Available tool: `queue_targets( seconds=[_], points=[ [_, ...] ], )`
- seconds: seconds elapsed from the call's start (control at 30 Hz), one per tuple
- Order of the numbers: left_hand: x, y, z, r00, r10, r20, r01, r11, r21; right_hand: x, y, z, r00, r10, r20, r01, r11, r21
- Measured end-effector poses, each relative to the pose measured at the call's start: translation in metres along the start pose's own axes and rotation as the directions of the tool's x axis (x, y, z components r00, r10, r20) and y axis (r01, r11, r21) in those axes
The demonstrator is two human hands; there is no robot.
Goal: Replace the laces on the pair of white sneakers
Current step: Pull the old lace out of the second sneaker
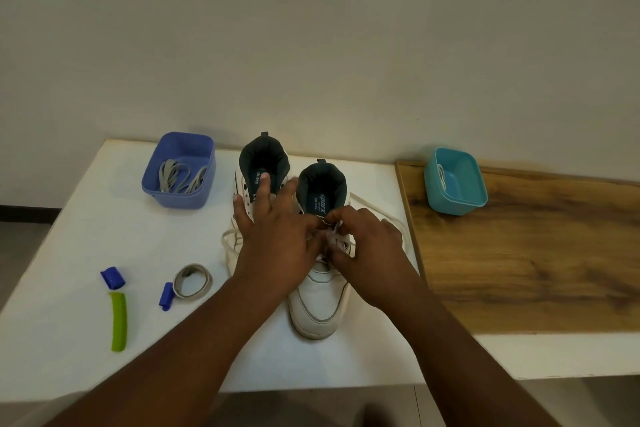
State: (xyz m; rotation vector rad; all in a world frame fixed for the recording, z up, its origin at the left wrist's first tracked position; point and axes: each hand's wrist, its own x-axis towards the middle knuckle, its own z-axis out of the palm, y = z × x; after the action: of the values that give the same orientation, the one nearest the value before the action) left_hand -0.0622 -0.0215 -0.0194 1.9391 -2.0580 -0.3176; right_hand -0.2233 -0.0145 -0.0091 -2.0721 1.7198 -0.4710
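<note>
A white tabletop (pixel 104 218) carries everything, with a wooden board (pixel 519 253) along its right side. In the middle stand two white sneakers (pixel 320 302), toes toward the person, side by side. The right hand (pixel 367 253) pinches the white lace (pixel 228 243) at the nearer shoe's eyelets, its grip clamped on it. The left hand (pixel 277 236) lies across both shoes with fingers spread, and whether its thumb pinches the lace cannot be told. A purple tub (pixel 180 198) of grey laces (pixel 180 177) sits far left, a teal tub (pixel 457 198) on the board.
</note>
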Motion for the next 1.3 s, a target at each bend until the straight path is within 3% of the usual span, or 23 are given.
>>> queue_targets(
  seconds=[0.07,0.17,0.33,0.37,0.47,0.6,0.67,0.83,0.9,0.97,1.03,1.2,1.3],
  points=[
    [0.001,-0.002,0.003,0.999,-0.003,-0.033,0.001,0.998,-0.06,0.0,-0.001,0.0,1.0,0.003,0.024,-0.002,1.0,-0.017],
    [0.004,-0.002,0.007,0.991,-0.069,-0.115,0.033,0.958,-0.284,0.0,-0.002,-0.002,0.999,0.011,0.036,-0.01,1.0,-0.029],
    [0.009,-0.003,0.006,0.929,-0.29,-0.232,0.094,0.787,-0.61,0.001,-0.002,-0.003,0.999,0.036,0.035,-0.035,0.999,-0.038],
    [0.008,-0.003,0.005,0.928,-0.275,-0.249,0.08,0.803,-0.59,0.001,-0.002,-0.003,0.999,0.035,0.034,-0.033,0.999,-0.034],
    [0.003,-0.002,0.004,0.97,-0.081,-0.229,0.009,0.954,-0.299,0.001,-0.002,-0.001,0.999,0.027,0.033,-0.027,0.999,-0.02],
    [-0.001,-0.003,0.004,0.997,0.0,-0.08,-0.004,0.999,-0.043,0.001,-0.003,-0.001,0.999,0.039,0.03,-0.038,0.999,-0.012],
    [-0.001,-0.003,0.004,0.994,-0.016,-0.108,0.006,0.996,-0.089,0.001,-0.003,-0.001,0.999,0.039,0.038,-0.039,0.999,-0.012],
    [0.011,-0.009,-0.02,0.897,-0.059,-0.438,-0.051,0.971,-0.235,0.001,-0.003,-0.002,0.998,0.045,0.046,-0.044,0.999,-0.014],
    [0.011,-0.012,-0.021,0.934,-0.016,-0.356,-0.051,0.983,-0.177,0.001,-0.003,-0.001,0.998,0.047,0.047,-0.046,0.999,-0.007],
    [0.005,-0.01,-0.009,0.986,0.007,-0.169,-0.019,0.997,-0.072,0.001,-0.003,-0.001,0.998,0.048,0.038,-0.048,0.999,-0.011],
    [0.0,-0.01,0.002,0.998,0.007,-0.065,-0.007,1.0,-0.013,0.001,-0.004,0.001,0.998,0.058,0.038,-0.057,0.998,-0.014],
    [0.003,-0.004,-0.001,0.975,-0.006,-0.22,-0.027,0.988,-0.149,0.001,-0.003,0.0,0.999,0.049,0.023,-0.049,0.999,-0.01],
    [0.007,-0.006,-0.015,0.882,-0.264,-0.391,0.061,0.886,-0.459,0.001,-0.003,-0.002,0.998,0.057,0.024,-0.056,0.998,-0.027]
  ],
)
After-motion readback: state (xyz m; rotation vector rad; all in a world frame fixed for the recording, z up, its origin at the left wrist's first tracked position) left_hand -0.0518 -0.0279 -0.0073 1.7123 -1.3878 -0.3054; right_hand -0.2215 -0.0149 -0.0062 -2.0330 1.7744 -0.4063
